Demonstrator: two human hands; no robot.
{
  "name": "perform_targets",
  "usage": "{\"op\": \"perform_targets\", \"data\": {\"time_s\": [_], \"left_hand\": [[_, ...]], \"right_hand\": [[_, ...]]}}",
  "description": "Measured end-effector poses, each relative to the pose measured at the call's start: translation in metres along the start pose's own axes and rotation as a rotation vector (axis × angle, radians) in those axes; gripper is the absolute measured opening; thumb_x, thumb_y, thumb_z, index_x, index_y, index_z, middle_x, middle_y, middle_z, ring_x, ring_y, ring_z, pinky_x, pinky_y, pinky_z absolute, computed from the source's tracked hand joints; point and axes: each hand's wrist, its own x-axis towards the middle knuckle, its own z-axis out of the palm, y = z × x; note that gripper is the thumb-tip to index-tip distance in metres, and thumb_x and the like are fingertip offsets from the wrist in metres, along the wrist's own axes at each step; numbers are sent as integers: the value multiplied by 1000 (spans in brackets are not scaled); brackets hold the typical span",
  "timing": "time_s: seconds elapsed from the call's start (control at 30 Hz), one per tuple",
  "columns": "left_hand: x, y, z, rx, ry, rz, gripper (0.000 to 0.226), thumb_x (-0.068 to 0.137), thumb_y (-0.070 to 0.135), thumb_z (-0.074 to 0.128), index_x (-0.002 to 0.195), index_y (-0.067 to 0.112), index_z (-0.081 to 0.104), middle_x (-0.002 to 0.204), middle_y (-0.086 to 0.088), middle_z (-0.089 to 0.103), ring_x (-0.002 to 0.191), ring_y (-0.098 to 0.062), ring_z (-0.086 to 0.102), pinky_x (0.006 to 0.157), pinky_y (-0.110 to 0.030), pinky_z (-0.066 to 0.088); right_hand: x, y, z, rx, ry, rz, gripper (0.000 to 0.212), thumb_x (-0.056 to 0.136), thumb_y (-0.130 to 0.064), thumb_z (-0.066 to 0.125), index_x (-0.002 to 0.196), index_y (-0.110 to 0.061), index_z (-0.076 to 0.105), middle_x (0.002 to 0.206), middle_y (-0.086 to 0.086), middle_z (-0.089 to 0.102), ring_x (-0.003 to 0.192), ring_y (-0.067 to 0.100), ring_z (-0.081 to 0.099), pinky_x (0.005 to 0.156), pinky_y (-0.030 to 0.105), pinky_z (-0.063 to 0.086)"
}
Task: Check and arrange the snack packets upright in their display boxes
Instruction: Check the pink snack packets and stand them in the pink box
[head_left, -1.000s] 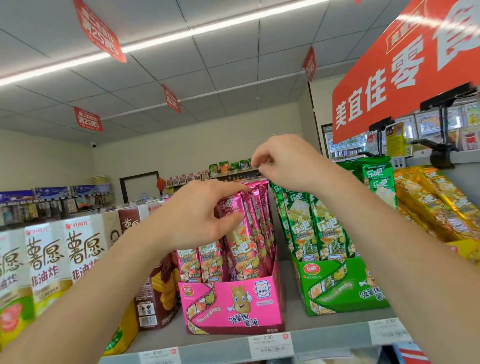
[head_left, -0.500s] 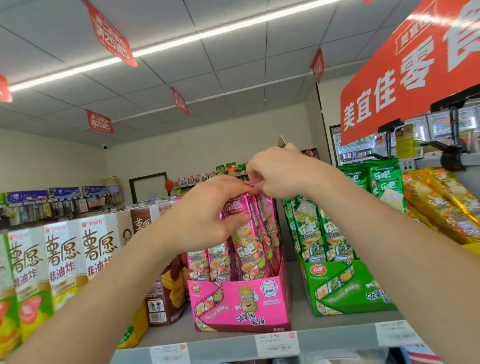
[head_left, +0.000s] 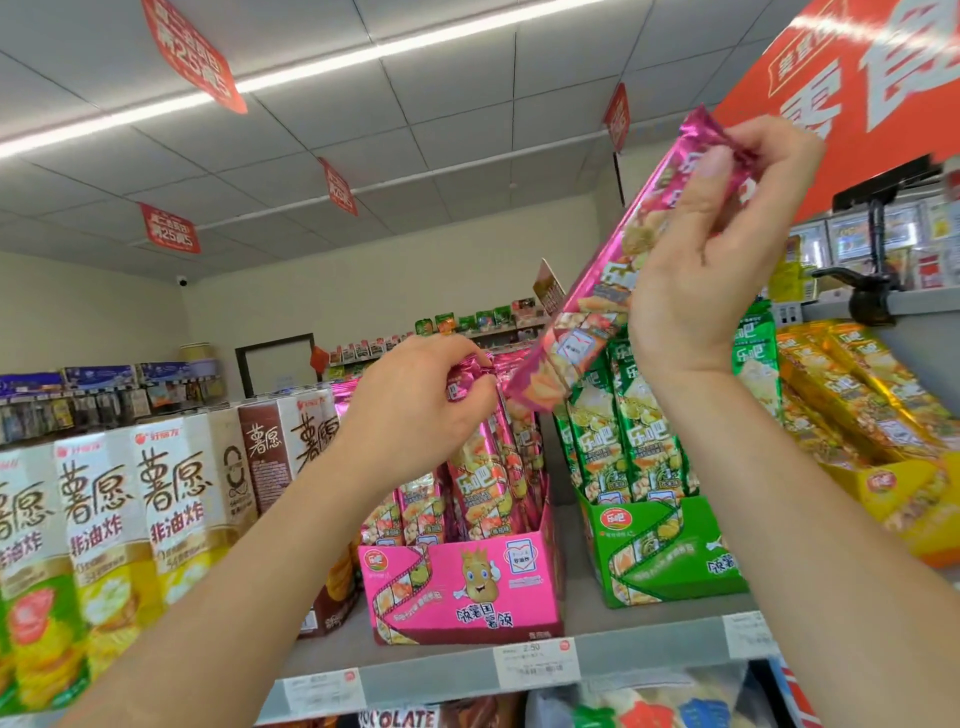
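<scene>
Shelf edge: the shelf lip runs just below the pink box, with a price tag clipped on under the box's right corner.
Pink box: it stands at the shelf front with a low front wall and an open top.
Open room: a bare strip of shelf separates the pink box from the green box on its right, and above the pink box the air is open up to the ceiling.
Left hand: the left hand is above the pink box, its fingers curled round the top of the front packet, which stands upright in the box.
Pink packets: more pink packets stand in the pink box; those on its left side sit lower.
Right hand: the right hand is up and right of the pink box and grips the raised packet near its top end.
Raised packet: it is tilted and clear of the pink box, with its lower end over the box's right rear.
Hidden: the forearm covers part of the green packets, and I cannot tell how many pink packets stand behind the front one.
Cut off: the yellow box, right of the green box, runs out of view.
Left of pink box: a brown carton stands close beside it, then a row of white cartons.
Overhead right: a black clamp and a red sign are near the right hand.
</scene>
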Motion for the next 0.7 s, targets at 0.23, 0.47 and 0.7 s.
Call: {"op": "perform_targets", "data": {"time_s": [0.23, 0.47, 0.7], "left_hand": [[4, 2, 0, 66, -74, 136, 49, 95, 48, 43, 138, 24, 47, 84, 2, 68, 75, -13, 58, 73, -27, 35], [5, 5, -2, 22, -34, 112, 42, 99, 42, 42, 132, 19, 56, 117, 1, 67, 109, -21, 59, 99, -44, 42], [-50, 62, -6, -431, 116, 21, 30, 97, 46, 43, 103, 32, 69, 75, 18, 64, 70, 0, 55, 61, -15, 41]], "right_hand": [[-9, -25, -37, 266, -447, 510, 28, 97, -16, 59, 120, -18, 44, 85, -3, 63, 65, 3, 58, 59, 20, 52], [-43, -33, -71, 172, -789, 791, 34, 90, -40, 63, 123, -38, 54, 76, 7, 71, 67, 29, 66, 59, 34, 47], [-52, -43, -109, 406, -894, 909, 34, 77, -42, 72, 103, -31, 53, 89, 5, 76, 69, 32, 70, 52, 41, 55]]}}
